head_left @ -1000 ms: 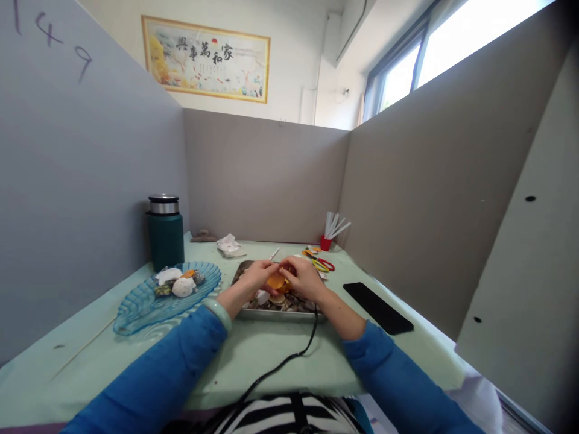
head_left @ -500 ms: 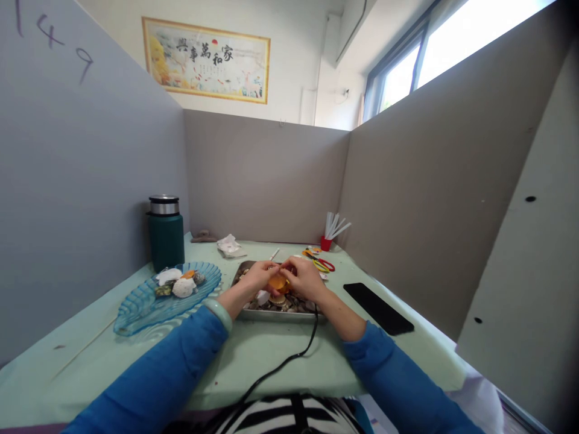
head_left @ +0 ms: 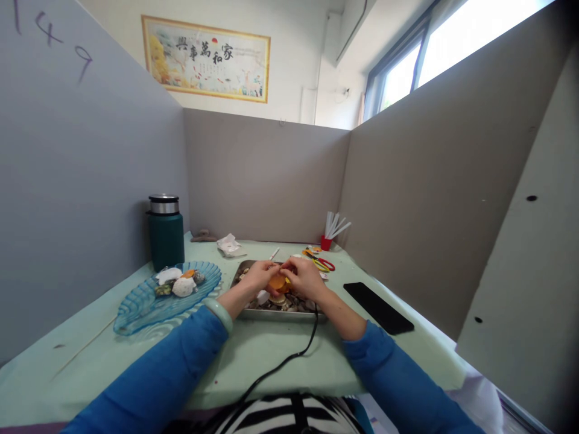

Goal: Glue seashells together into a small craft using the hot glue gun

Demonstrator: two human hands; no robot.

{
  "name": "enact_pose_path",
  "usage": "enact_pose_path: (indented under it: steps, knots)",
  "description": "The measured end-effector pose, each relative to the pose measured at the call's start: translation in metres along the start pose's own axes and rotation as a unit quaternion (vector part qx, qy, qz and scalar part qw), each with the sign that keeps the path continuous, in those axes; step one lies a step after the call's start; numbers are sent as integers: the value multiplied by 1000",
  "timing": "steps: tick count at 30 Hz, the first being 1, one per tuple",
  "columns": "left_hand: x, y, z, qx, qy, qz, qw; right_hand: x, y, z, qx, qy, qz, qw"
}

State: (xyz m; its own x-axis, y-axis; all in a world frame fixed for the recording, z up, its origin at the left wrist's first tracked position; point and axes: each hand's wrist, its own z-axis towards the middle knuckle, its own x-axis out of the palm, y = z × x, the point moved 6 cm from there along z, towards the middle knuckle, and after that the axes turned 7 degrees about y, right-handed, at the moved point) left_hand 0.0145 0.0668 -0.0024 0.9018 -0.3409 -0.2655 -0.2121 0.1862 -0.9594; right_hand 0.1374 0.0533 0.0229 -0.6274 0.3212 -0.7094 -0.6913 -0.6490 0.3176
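Over a metal tray, my left hand and my right hand meet with fingertips close together. Closed fingers of both hands pinch at an orange rounded piece, possibly a shell; part of it is covered by the fingers. A smaller yellow-orange part shows beside it under my right hand. Dark stones and shells fill the tray, among them a fan-shaped scallop shell and a white piece just below my left hand. A black cable runs from near my right wrist toward my body.
To the left are a blue glass plate holding shells, a green bottle and a thin stick. Scissors, a red cup of white sticks and a black flat slab lie rightward. Crumpled tissue sits behind.
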Motion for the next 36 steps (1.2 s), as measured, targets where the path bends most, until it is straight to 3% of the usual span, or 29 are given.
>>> enact_pose_path:
  steps: [7, 18, 36]
  knots:
    - [-1, -1, 0, 3, -15, 52, 999, 2, -1, 1, -5, 17, 8, 1000]
    - [0, 6, 1, -35, 10, -129, 991, -2, 7, 0, -47, 4, 8, 999]
    - [0, 9, 3, -34, 12, -82, 996, 1, 11, -2, -55, 46, 9, 997]
